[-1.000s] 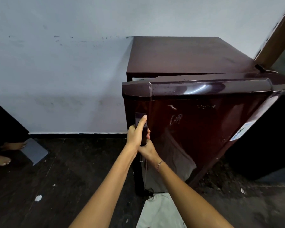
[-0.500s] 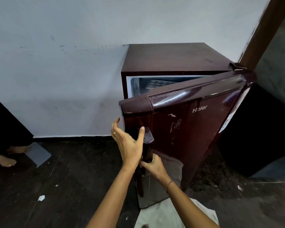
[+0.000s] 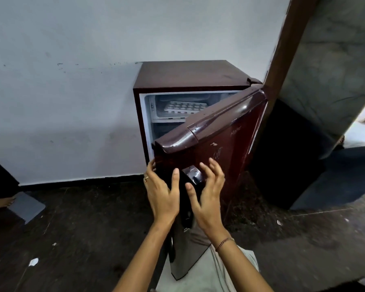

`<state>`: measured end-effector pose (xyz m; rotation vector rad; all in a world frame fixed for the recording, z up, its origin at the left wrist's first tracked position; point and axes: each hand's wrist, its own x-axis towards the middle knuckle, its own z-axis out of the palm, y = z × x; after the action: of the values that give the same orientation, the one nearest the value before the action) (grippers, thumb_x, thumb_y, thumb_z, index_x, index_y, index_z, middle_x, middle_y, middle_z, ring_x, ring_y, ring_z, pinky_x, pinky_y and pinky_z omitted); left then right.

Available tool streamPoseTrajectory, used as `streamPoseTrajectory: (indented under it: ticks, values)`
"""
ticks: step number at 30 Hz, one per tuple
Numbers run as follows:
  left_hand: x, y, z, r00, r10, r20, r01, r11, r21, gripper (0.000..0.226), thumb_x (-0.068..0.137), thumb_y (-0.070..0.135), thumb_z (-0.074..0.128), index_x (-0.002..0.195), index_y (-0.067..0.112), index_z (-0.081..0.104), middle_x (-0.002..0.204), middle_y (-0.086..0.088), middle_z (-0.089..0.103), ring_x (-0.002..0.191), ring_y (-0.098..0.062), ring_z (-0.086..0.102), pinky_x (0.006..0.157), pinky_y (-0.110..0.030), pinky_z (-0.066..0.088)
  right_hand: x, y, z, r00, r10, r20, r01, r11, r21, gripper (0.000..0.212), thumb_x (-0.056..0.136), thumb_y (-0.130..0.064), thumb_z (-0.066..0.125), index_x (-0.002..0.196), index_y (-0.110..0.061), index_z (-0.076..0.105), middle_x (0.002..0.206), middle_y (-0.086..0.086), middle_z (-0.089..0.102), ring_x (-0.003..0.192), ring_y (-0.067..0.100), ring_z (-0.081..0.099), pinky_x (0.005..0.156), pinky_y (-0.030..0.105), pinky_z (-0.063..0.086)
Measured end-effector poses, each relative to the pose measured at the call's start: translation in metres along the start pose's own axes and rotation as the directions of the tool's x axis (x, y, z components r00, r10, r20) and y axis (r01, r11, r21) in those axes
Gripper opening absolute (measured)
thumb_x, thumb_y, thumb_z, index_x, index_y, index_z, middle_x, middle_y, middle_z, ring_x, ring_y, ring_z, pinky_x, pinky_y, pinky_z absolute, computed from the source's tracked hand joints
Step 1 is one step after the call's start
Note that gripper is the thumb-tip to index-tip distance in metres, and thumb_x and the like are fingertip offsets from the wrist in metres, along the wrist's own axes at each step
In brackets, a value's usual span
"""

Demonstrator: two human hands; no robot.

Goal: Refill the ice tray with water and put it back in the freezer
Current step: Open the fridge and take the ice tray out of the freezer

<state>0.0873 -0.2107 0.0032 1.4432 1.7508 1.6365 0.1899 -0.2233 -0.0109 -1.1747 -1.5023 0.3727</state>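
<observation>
L hand [image 3: 162, 194], door [image 3: 223, 142] edge (prob. touching)

Left hand [image 3: 162, 193] and right hand [image 3: 209, 196] raised, fingers [image 3: 217, 168] spread.

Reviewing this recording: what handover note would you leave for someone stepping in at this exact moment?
Left hand: open, fingers at the free edge of the fridge door, holding nothing.
Right hand: open, fingers spread in front of the door handle, holding nothing.
Ice tray: lies in the freezer compartment at the top of the fridge.
Done: door partly open, tray in sight.
Left: swing the door wider, take the tray out, fill it with water, put it back, shut the door.
</observation>
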Motion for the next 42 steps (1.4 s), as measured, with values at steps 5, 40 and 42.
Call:
streamPoseTrajectory:
  ticks: [5,40,42]
  values:
    - [-0.033,0.019,-0.005,0.999,0.030,0.042,-0.027,0.998,-0.065,0.075,0.081,0.068,0.029,0.142,0.025,0.029,0.136,-0.001,0.044,0.120,-0.010,0.044,0.092,-0.029,0.043,0.003,-0.048,-0.020,0.974,-0.200,0.102,0.223,0.915,-0.336,0.067,0.095,-0.055,0.031,0.150,-0.018,0.018,0.160,0.002,0.008,0.147,0.023,0.001,0.117,0.053,0.014]
    - [-0.100,0.157,0.145,0.490,0.651,0.579,-0.622,0.727,-0.291,0.044,0.098,0.035,0.036,0.138,0.020,0.042,0.154,0.011,0.027,0.132,-0.011,0.039,0.094,-0.037,0.049,0.002,0.002,-0.261,0.890,-0.372,-0.263,-0.040,0.511,-0.859,0.026,0.094,-0.020,0.052,0.111,-0.012,0.070,0.120,0.001,0.066,0.109,0.023,0.058,0.094,0.037,0.044]
    - [-0.103,0.162,0.147,0.498,0.645,0.580,-0.624,0.731,-0.278,0.042,0.098,0.033,0.039,0.139,0.021,0.042,0.154,0.012,0.026,0.133,-0.011,0.038,0.092,-0.036,0.050,0.003,0.007,-0.267,0.885,-0.385,-0.262,-0.035,0.507,-0.861,0.025,0.093,-0.019,0.053,0.110,-0.012,0.070,0.120,0.000,0.066,0.109,0.022,0.058,0.092,0.036,0.044]
